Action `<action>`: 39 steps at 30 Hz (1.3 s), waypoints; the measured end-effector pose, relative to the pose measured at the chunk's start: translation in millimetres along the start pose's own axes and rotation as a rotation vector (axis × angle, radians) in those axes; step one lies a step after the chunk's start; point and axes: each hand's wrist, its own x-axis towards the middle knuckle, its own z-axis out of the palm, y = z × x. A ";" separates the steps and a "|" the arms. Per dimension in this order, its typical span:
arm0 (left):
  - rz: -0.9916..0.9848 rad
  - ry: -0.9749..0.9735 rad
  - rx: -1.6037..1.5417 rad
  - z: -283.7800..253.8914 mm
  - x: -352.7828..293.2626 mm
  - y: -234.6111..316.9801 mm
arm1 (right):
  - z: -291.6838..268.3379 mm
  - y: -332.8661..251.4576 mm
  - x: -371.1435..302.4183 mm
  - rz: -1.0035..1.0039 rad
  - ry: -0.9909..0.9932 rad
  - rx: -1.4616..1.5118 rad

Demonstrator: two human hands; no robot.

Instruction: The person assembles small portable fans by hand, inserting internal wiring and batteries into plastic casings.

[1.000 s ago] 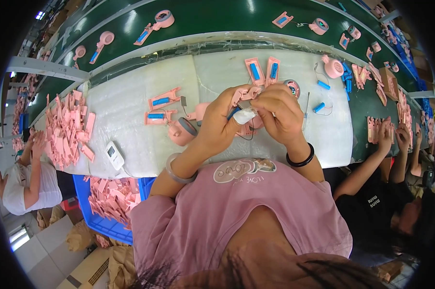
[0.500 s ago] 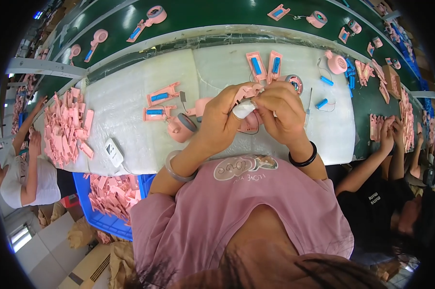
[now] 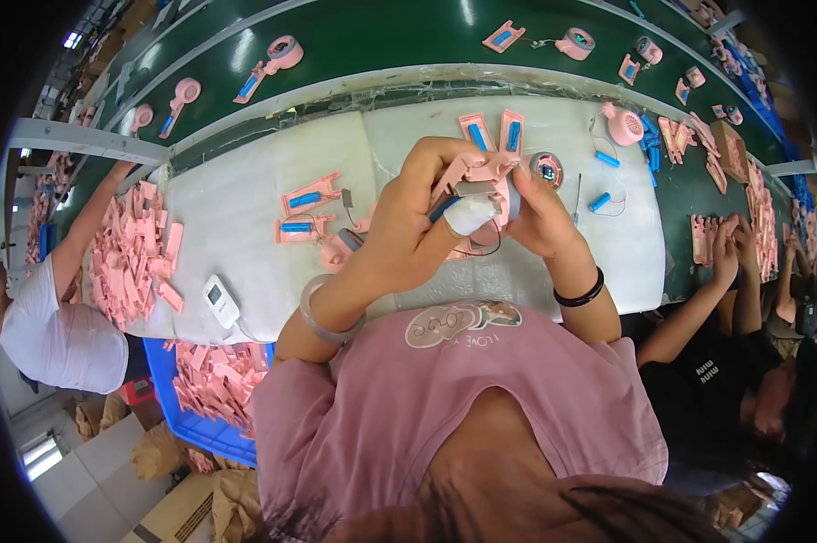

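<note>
Two-sided grip, left hand [image 3: 415, 210] and right hand [image 3: 546, 217] clamped on pink part [image 3: 474, 169], likely to steady it, contact partly hidden.

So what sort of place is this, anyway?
It looks like a factory assembly line: round-headed pink units lie spaced along a green conveyor belt, a heap of pink plastic shells sits on the worktable, and a worker in white and another in black flank it.
</note>
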 end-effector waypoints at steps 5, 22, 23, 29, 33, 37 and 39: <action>-0.025 0.245 0.009 -13.0 -0.1 -7.9 | 6.7 -15.2 8.3 -0.253 0.107 -0.313; -0.262 0.165 0.060 -55.8 13.8 -45.5 | 9.9 -30.7 33.1 -0.283 0.197 -1.058; -0.255 0.166 0.061 -62.8 19.2 -49.1 | 7.8 -31.4 39.6 -0.303 0.181 -1.102; -0.279 0.173 0.393 -101.1 75.8 -74.3 | -18.9 -32.5 115.2 -0.238 0.123 -1.196; -0.288 0.218 0.556 -122.4 126.1 -107.4 | -60.1 -11.6 192.3 -0.080 0.167 -1.269; -0.327 0.274 0.831 -175.1 174.4 -151.7 | -68.8 4.8 268.3 0.057 0.140 -1.423; -0.402 0.327 0.850 -186.4 197.5 -166.7 | -91.1 17.5 293.2 0.065 0.174 -1.546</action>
